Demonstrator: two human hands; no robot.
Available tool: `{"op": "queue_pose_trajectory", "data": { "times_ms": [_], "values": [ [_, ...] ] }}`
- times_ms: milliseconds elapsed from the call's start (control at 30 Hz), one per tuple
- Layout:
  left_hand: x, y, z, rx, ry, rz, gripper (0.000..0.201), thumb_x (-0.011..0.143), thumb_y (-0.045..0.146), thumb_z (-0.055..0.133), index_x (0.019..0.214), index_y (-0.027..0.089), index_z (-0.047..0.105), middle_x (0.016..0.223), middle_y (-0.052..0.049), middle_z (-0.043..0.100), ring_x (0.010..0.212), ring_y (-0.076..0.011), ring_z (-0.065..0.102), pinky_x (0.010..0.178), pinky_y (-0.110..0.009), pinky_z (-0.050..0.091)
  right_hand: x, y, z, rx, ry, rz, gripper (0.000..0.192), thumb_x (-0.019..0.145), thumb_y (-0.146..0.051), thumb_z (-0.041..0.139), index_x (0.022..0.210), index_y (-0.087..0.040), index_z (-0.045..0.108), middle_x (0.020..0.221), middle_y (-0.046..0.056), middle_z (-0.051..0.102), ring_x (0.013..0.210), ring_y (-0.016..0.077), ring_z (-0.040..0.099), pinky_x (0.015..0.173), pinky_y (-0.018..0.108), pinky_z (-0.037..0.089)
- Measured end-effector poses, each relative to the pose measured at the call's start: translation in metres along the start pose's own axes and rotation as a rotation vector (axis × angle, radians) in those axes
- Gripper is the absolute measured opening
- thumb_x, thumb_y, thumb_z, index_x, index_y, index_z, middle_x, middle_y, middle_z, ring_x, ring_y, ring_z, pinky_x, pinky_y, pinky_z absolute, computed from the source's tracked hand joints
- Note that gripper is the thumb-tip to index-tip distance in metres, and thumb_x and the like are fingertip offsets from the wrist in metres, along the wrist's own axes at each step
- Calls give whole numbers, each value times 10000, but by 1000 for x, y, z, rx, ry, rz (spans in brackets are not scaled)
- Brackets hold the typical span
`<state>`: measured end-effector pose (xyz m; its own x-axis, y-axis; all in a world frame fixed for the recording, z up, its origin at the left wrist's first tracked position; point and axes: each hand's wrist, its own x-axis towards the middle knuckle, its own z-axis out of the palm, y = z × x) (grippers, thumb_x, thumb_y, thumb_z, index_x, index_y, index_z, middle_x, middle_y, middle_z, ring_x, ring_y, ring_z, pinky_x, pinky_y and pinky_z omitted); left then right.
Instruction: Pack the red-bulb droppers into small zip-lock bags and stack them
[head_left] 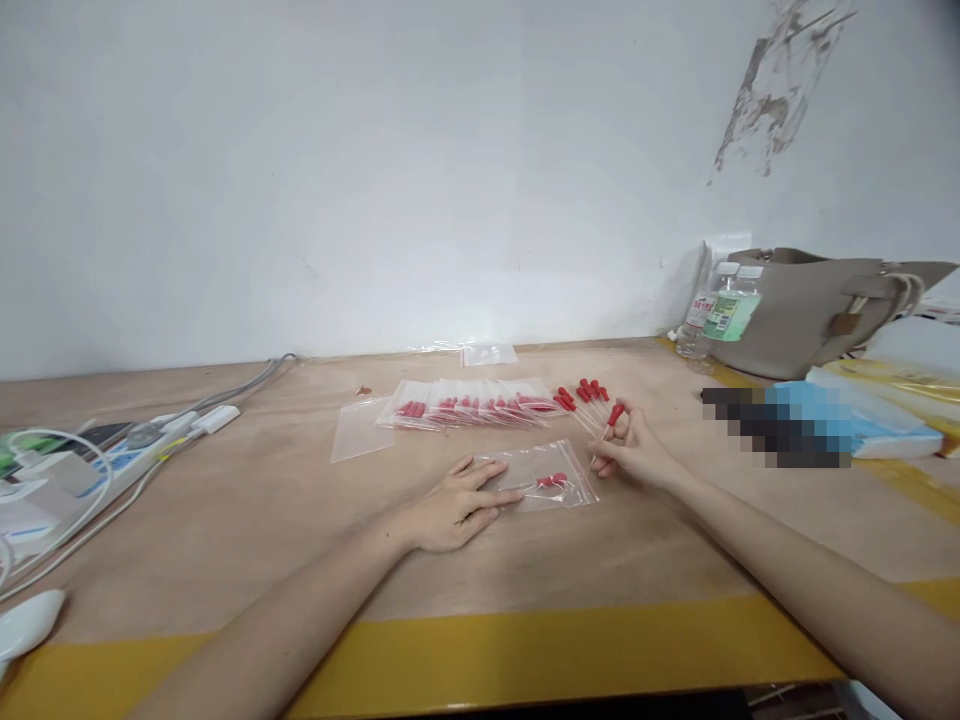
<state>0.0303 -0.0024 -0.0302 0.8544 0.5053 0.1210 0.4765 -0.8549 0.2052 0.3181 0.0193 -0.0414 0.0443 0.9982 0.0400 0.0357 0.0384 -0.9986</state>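
Observation:
My left hand (454, 510) lies with its fingers spread on a clear zip bag (576, 458), touching its left part. A few red-bulbed droppers (553, 481) show inside that bag, their bulbs near the zip end on the right. Just right of the bag, my right hand (636, 452) is closed on a dropper (616, 414), its red bulb up and its thin clear tube slanting down to the left. Behind that hand, several loose droppers (592, 390) lie with their red bulbs pointing away. An overlapping row of zip bags (472, 392) with red bulbs inside lies beyond my left hand.
A flat clear bag (358, 432) lies left of the row, another bag (490, 355) by the wall. A power strip (139, 455) with cables occupies the left side. Bottles (731, 310), a grey handbag (795, 310) and a blue packet (885, 425) stand or lie on the right.

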Motion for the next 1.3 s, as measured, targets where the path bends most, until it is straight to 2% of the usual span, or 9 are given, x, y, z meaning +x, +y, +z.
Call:
{"op": "queue_pose_trajectory", "data": {
  "times_ms": [133, 400, 533, 633, 733, 833, 1067, 1233, 1300],
  "values": [
    [0, 0, -1, -2, -2, -11, 395, 918, 280, 326, 1309, 332, 322, 1423, -23, 213, 1297, -219, 209, 1049, -483, 126, -7, 4, 3, 51, -23, 12, 718, 580, -332, 698, 1099, -265, 206, 628, -72, 512, 499, 111, 567, 485, 253, 497],
    [0, 1, -2, -11, 15, -10, 399, 924, 310, 310, 1322, 330, 290, 1414, -10, 243, 1294, -212, 218, 1056, -466, 124, -8, 7, 9, 141, -78, 48, 432, 676, -440, 611, 884, -254, 282, 633, -42, 554, 553, 125, 588, 578, 308, 516],
    [0, 1, -2, -24, 10, -38, 476, 917, 322, 322, 1367, 290, 172, 1407, -26, 260, 1294, -204, 218, 1064, -448, 122, -5, 10, 4, 192, -79, 98, 295, 695, -389, 609, 838, -238, 399, 673, -10, 561, 635, 134, 604, 644, 311, 518],
    [0, 0, -1, -24, -3, -58, 526, 912, 336, 328, 1383, 236, 117, 1403, -51, 267, 1295, -194, 217, 1070, -423, 125, -4, 8, -6, 1, -209, 83, 292, 622, -367, 682, 798, -186, 535, 722, 13, 593, 646, 118, 580, 635, 274, 489],
    [0, -1, -1, -15, -15, -67, 524, 913, 344, 322, 1383, 220, 127, 1405, -57, 262, 1298, -187, 210, 1073, -418, 117, -2, 7, -16, -281, -325, -39, 351, 579, -395, 703, 817, -148, 629, 680, 8, 601, 584, 99, 518, 553, 244, 427],
    [1, -1, -2, -21, -22, -61, 497, 911, 347, 327, 1372, 243, 172, 1408, -39, 253, 1300, -191, 205, 1071, -430, 115, 2, 7, -18, -425, -390, -152, 365, 570, -423, 696, 802, -143, 666, 588, -14, 564, 510, 81, 438, 480, 225, 347],
    [1, -1, -4, -12, -30, -67, 493, 905, 344, 347, 1365, 245, 200, 1407, -35, 255, 1298, -183, 212, 1072, -423, 121, -1, 4, 3, -361, -430, -142, 329, 574, -416, 691, 740, -134, 658, 503, -42, 486, 468, 59, 383, 455, 205, 305],
    [2, 0, -5, -13, -40, -77, 483, 906, 336, 346, 1363, 250, 213, 1409, -31, 249, 1298, -181, 212, 1074, -417, 118, -7, -2, 4, -230, -610, -53, 391, 617, -411, 668, 883, -127, 628, 665, 14, 607, 605, 101, 532, 561, 219, 396],
    [2, 1, -6, -26, -41, -81, 480, 908, 335, 343, 1363, 262, 208, 1410, -25, 247, 1298, -180, 213, 1074, -417, 117, -4, -4, -1, -247, -582, -11, 408, 623, -414, 660, 910, -128, 612, 699, 28, 624, 598, 103, 541, 552, 220, 402]
  ]
}}
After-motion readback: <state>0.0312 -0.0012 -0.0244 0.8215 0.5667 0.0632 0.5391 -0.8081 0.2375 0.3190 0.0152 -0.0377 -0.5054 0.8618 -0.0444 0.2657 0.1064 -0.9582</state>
